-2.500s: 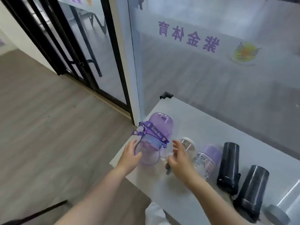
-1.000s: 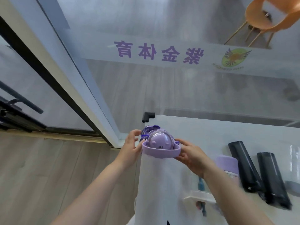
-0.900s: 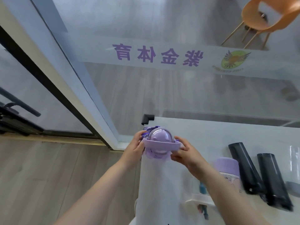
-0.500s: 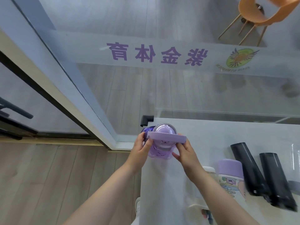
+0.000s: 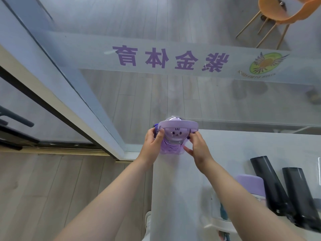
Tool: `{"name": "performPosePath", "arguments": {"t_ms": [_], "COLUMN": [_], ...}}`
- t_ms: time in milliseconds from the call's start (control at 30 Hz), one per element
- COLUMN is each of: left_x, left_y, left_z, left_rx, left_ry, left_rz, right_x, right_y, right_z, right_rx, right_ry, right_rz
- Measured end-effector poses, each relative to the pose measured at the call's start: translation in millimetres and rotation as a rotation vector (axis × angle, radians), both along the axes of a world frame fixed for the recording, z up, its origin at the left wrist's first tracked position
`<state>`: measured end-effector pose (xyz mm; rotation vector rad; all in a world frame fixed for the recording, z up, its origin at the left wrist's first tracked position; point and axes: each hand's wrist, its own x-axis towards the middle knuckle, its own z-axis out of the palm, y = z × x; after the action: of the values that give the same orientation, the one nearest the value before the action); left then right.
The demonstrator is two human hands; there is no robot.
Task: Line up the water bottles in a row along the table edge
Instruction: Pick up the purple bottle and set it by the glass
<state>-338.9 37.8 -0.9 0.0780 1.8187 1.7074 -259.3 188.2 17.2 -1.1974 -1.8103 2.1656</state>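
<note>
A round purple bottle point(image 5: 175, 136) with a cat face and a lilac handle stands upright at the far left corner of the white table point(image 5: 173, 188). My left hand point(image 5: 152, 145) grips its left side and my right hand point(image 5: 198, 148) holds its right side. Two black bottles point(image 5: 267, 185) point(image 5: 298, 192) lie side by side at the right. A lilac-capped bottle point(image 5: 250, 185) lies beside them, partly hidden by my right forearm. A clear bottle point(image 5: 215, 206) lies under that arm.
A glass wall with purple lettering point(image 5: 170, 58) runs right behind the table's far edge. A door frame point(image 5: 69, 94) slants down to the left. Wooden floor point(image 5: 52, 188) lies left of the table. An orange chair point(image 5: 278, 11) stands beyond the glass.
The purple bottle went from lying on its side to upright and moved to the table's far left corner. Both hands stayed on it. Its handle swung up over the lid.
</note>
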Motion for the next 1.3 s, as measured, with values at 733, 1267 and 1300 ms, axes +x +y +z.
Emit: {"name": "performPosePath", "arguments": {"t_ms": [733,1267,1300], "left_x": [29,199,211], "left_y": [-11,5,9], "left_z": [19,-10,-10], "left_rx": [-0.126,-0.362,-0.36], "left_ry": [0.107,-0.014,-0.03], "left_rz": [-0.011,-0.137,-0.174], "right_x": [46,241,250], "right_y": [4,30,30], "right_z": [14,11,11], "right_rx": [0.189,0.462,0.483], "right_ry": [-0.095,-0.157,-0.164], "right_rz": [0.115,0.215,0.251]}}
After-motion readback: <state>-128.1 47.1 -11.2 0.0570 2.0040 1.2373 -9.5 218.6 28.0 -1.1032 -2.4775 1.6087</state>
